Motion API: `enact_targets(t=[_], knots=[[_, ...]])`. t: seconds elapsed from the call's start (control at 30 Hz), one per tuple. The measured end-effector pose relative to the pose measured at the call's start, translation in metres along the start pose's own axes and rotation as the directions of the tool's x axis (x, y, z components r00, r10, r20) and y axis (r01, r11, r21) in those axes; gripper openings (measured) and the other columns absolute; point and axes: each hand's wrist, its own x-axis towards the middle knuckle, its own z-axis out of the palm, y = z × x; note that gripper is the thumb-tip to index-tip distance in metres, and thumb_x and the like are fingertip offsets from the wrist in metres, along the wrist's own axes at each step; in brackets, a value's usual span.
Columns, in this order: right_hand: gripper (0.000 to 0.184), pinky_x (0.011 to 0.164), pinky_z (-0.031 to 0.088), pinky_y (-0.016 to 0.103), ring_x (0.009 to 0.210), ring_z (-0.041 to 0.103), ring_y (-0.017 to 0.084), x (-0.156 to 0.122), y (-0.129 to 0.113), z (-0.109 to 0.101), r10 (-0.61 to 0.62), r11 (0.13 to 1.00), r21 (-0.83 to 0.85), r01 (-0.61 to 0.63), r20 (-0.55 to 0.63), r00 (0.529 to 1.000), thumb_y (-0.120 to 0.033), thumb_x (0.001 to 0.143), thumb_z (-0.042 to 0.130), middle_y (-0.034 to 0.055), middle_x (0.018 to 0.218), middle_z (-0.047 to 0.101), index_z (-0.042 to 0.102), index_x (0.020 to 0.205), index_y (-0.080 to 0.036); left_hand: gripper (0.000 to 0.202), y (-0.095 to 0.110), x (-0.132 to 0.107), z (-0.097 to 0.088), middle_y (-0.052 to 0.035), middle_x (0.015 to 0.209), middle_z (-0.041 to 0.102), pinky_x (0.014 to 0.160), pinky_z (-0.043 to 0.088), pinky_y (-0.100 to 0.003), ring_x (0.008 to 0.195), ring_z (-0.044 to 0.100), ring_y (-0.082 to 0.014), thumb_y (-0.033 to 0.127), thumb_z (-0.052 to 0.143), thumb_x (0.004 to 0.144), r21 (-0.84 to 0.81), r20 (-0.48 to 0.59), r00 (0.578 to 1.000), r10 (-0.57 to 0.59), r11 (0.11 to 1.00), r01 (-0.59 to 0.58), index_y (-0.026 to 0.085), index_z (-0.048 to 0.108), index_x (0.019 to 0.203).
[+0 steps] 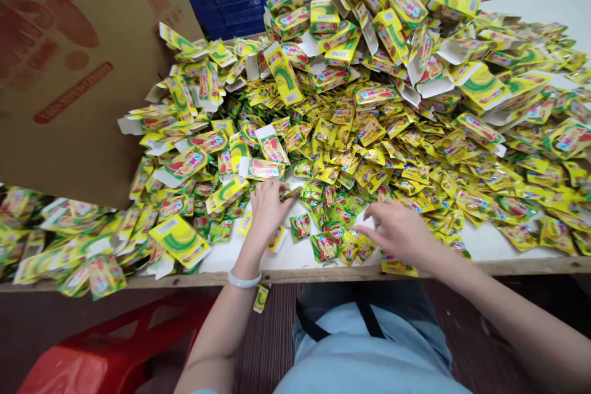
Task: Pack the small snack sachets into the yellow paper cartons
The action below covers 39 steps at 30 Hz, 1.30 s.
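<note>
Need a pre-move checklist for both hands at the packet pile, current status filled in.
1. Left hand in view: ok, left hand is over the table by the small boxes.
2. Left grip secure: cannot tell, its fingertips are partly hidden.
3. Right grip secure: cannot tell, right hand has fingers curled, contents unclear.
4. Packets within reach: ok, several packets lie between the hands.
5. Carton away from both hands: ok, the carton stands off to the left.

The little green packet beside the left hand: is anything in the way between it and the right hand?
Yes. More small packets lie on the white table between the right hand and that green packet. They look low, so reaching over them seems possible.
</note>
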Motion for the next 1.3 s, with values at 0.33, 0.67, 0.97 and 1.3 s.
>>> enact_targets(t=[0.33,0.67,0.97,1.3], knots=[[0.021,0.053,0.04,0.023,0.053,0.055,0.013,0.037,-0.042,-0.003,0.026,0.94,0.342,0.011,-0.102,0.994,-0.028,0.095,0.054,-0.0023,0.062,0.06,0.053,0.075,-0.022,0.055,0.021,-0.028,-0.004,-0.011,0.115,0.067,0.073,0.058,-0.034,0.082,0.072,-0.0218,0.045,0.068,0.081,-0.897,0.125,0.992,-0.003,0.427,0.114,0.02,0.047,0.126],[0.019,0.064,0.044,0.024,0.068,0.06,0.014,0.05,-0.04,-0.029,-0.337,0.941,0.065,0.333,0.064,0.939,-0.021,0.099,0.047,0.0033,0.077,0.066,0.062,0.088,-0.018,0.061,0.054,-0.049,-0.009,-0.0085,0.097,0.072,0.056,0.054,-0.029,0.064,0.067,-0.0191,0.068,0.056,0.084,-0.861,0.486,0.784,0.387,0.366,0.353,0.019,0.066,0.12],[0.037,0.066,0.054,0.028,0.077,0.067,0.017,0.036,-0.048,-0.011,-0.192,0.886,0.449,0.111,0.138,0.972,-0.038,0.093,0.061,0.0079,0.107,0.072,0.059,0.126,-0.02,0.08,0.075,-0.079,-0.01,-0.0164,0.135,0.058,0.096,0.053,-0.04,0.109,0.065,-0.0261,0.025,0.06,0.088,-0.825,0.328,0.894,0.305,0.553,0.114,0.02,0.019,0.156],[0.025,0.064,0.052,0.032,0.071,0.065,0.02,0.011,-0.008,-0.005,-0.153,0.986,0.064,0.153,0.003,0.988,-0.028,0.099,0.044,0.0085,0.086,0.065,0.064,0.087,-0.02,0.048,-0.053,-0.089,-0.04,-0.015,0.128,0.059,0.104,0.043,-0.052,0.124,0.053,-0.035,0.01,0.051,0.083,-0.024,-0.041,0.999,-0.029,0.999,0.028,0.022,0.055,0.13]])
